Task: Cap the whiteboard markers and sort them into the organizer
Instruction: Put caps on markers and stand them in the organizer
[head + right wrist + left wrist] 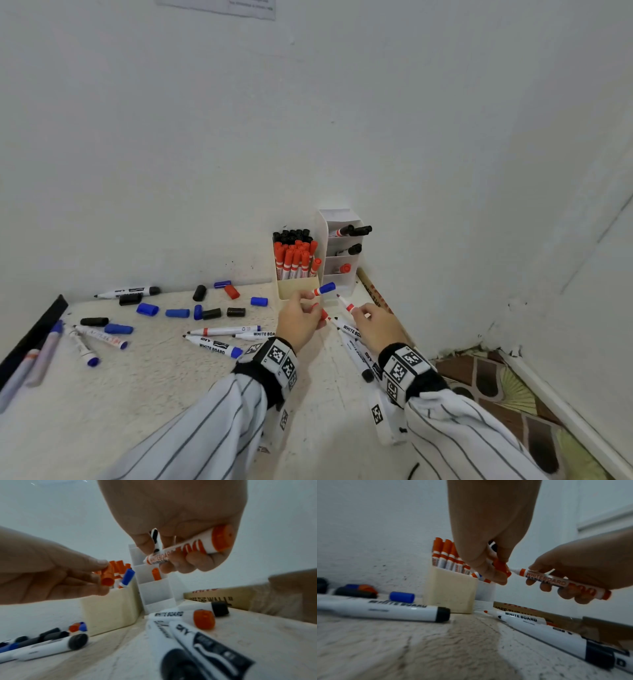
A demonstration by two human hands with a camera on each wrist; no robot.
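My left hand [310, 306] pinches a loose red cap [500, 566] just in front of the organizer [298, 291]. My right hand [363, 313] grips an uncapped red whiteboard marker [556, 580], its tip pointing at the cap from a short gap away. The organizer's cream box holds several red-capped markers [294, 257] with black-capped ones behind. Its white tiered part [339, 219] holds a few black and red markers. A blue-capped marker [323, 288] pokes up by my left fingers at the box's front compartment; whether the hand holds it is unclear.
Several loose blue, black and red caps [178, 312] lie along the wall at the left. Uncapped markers [219, 346] lie scattered left of my hands and under my right wrist. A printed cardboard strip [375, 298] lines the right wall. The table's right edge drops to patterned floor [496, 383].
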